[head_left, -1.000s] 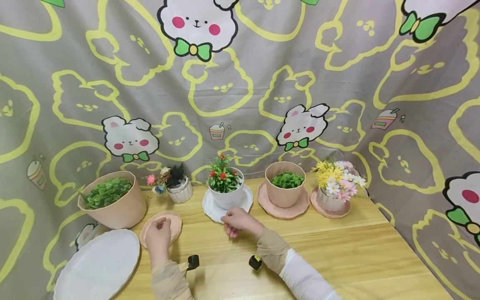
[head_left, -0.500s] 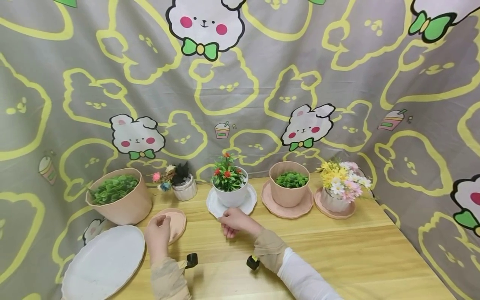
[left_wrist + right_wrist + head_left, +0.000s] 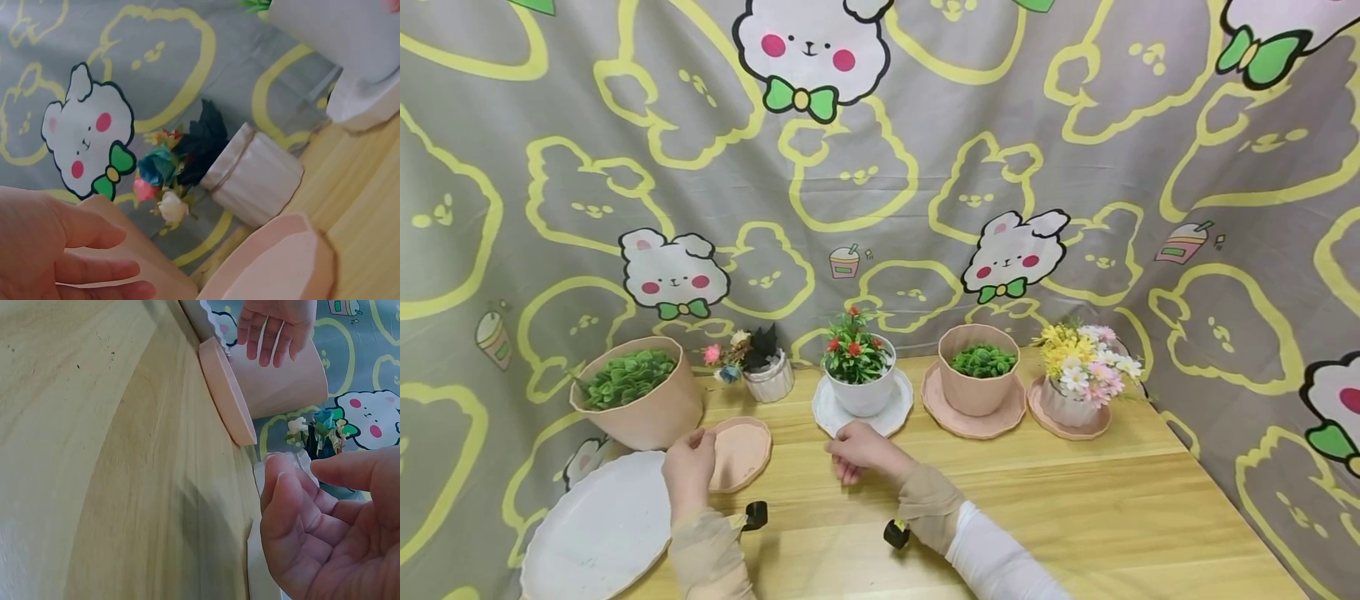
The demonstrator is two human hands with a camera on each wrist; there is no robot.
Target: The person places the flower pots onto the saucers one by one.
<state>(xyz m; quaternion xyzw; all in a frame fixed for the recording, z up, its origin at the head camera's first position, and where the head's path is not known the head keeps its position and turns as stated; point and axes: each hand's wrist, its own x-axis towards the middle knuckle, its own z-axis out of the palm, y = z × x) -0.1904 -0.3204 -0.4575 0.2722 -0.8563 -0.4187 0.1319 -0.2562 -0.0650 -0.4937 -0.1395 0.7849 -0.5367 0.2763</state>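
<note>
My left hand (image 3: 688, 471), its fingers relaxed and holding nothing, hovers between the white oval tray (image 3: 597, 521) and the small pink saucer (image 3: 747, 457), overlapping both edges. Right behind it stands the big pink pot (image 3: 662, 414) with green leaves. In the left wrist view the loose fingers (image 3: 100, 270) lie beside that pot's wall. My right hand (image 3: 861, 450) hangs loosely curled and without a thing in it, in front of the white saucer (image 3: 826, 408) that bears the white pot (image 3: 865, 396) of red flowers. A small white pot (image 3: 770, 382) with artificial roses sits behind the pink saucer.
To the right, a pink pot (image 3: 973, 392) of greenery stands on a pink saucer (image 3: 936, 408). Beyond it, a pot of daisies (image 3: 1078, 375) rests on another saucer (image 3: 1090, 427). A patterned curtain (image 3: 880, 167) closes off the wooden table (image 3: 1075, 517) at the back and sides.
My left hand has moved left from over the pink saucer toward the white tray, uncovering more of the saucer. My right hand has shifted slightly left. The head view has turned slightly left.
</note>
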